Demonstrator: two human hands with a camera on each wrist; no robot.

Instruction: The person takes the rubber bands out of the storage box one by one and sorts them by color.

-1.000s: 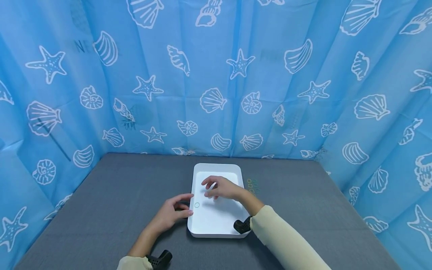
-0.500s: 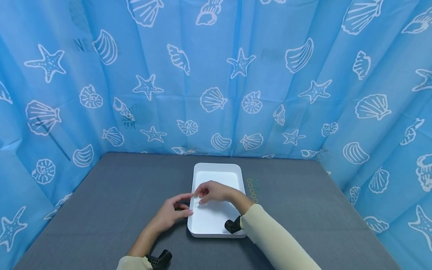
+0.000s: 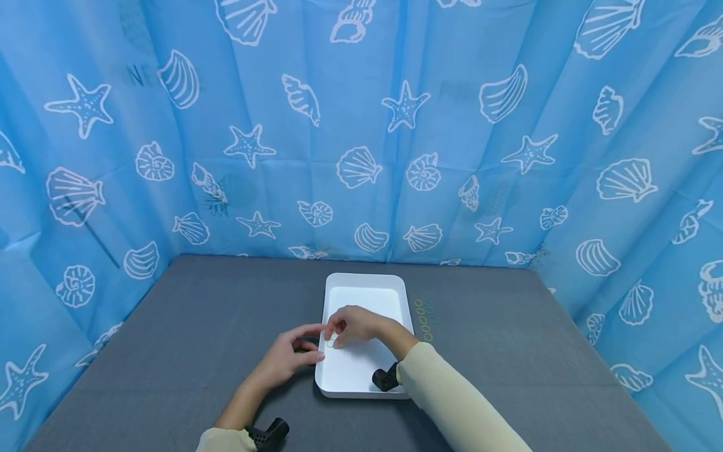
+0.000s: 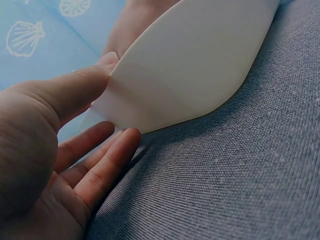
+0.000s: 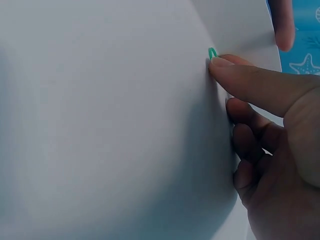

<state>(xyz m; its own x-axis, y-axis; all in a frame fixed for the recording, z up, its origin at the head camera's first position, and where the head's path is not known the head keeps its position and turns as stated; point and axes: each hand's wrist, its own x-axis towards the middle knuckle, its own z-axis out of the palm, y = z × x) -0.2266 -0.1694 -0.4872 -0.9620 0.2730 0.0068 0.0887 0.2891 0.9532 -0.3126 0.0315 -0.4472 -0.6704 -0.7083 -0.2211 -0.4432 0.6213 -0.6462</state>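
Note:
My right hand (image 3: 356,323) reaches into the white tray (image 3: 367,376) near its left wall. Its thumb and index finger pinch a small green rubber band (image 5: 212,52); only the top of the loop shows past the thumb tip in the right wrist view. The other fingers are curled close over the tray floor. My left hand (image 3: 285,361) stays at the outside of the tray's left wall. In the left wrist view, its thumb tip touches the rim and the straight fingertips (image 4: 131,137) meet the wall low down, just above the cloth.
Right of the tray, several yellow rubber bands (image 3: 419,303) lie in a column, with several green rubber bands (image 3: 428,304) beside them. Grey cloth (image 3: 508,351) covers the table. A blue shell-patterned curtain (image 3: 361,207) hangs behind and at both sides.
My right hand has moved left and down from above the tray's middle to the green rubber band, and its thumb and index finger have closed on it. The left hand has stayed put.

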